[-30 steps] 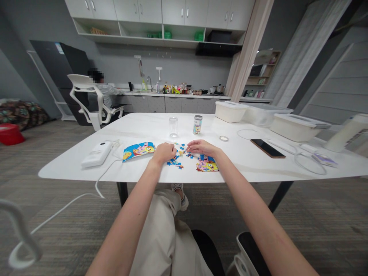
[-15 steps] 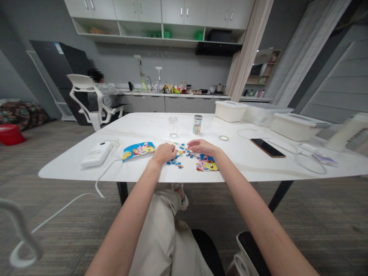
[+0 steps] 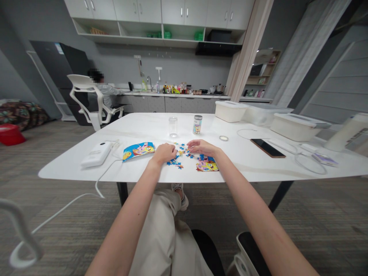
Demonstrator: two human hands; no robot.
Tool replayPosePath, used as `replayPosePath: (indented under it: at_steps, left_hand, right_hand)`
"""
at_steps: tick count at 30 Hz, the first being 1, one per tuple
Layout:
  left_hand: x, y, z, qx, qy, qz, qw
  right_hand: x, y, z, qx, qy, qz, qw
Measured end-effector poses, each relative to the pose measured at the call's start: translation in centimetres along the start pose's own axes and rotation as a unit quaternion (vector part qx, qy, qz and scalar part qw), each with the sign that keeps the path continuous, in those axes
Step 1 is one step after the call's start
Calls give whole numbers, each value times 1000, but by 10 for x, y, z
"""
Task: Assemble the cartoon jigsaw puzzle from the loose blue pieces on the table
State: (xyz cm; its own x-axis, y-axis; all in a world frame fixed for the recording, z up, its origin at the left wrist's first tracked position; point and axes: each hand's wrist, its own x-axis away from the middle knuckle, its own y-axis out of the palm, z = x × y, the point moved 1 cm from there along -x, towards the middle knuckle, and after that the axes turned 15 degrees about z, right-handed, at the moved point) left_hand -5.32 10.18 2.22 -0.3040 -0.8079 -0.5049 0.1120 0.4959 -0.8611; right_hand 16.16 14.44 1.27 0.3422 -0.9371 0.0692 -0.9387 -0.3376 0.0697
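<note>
Loose jigsaw puzzle pieces (image 3: 174, 162), mostly blue, lie scattered on the white table between my hands. My left hand (image 3: 165, 153) rests at the left of the pieces with its fingers curled in; what they hold, if anything, is hidden. On the right, my right hand (image 3: 202, 147) reaches over the pile, its fingers apart and loosely bent above the pieces. Partly under my right forearm lies a joined puzzle section (image 3: 207, 165) with a yellow cartoon figure. A curved picture sheet (image 3: 139, 150) in blue, pink and yellow lies just left of my left hand.
Behind the pieces stand a clear jar (image 3: 173, 127) and a labelled can (image 3: 197, 124); a ring-shaped lid (image 3: 223, 138) lies beside them. A white power bank (image 3: 97, 154) with a cable is at left. A phone (image 3: 268, 148) and storage boxes (image 3: 297, 126) are at right. A person sits far left.
Hardly anything differs. My right hand has shifted very slightly over the pieces, while my left hand stays in place.
</note>
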Motion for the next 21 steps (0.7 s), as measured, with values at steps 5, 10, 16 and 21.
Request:
replayPosePath:
  at_steps: [5,10,16,21]
  left_hand:
    - [0,0,0,-1,1,3,1000]
    - [0,1,-1,1,-3,9,1000]
    - [0,0,0,8,-8,7,1000]
    - [1,1,-1,8,-16,8,1000]
  right_hand:
    - [-2,-1,1,5,-15,2,1000]
    - [-4,-3,2,14,-19,8,1000]
    - [-6,-4,4,17,-21,6,1000]
    - [-3,-2,2,23,-22,16,999]
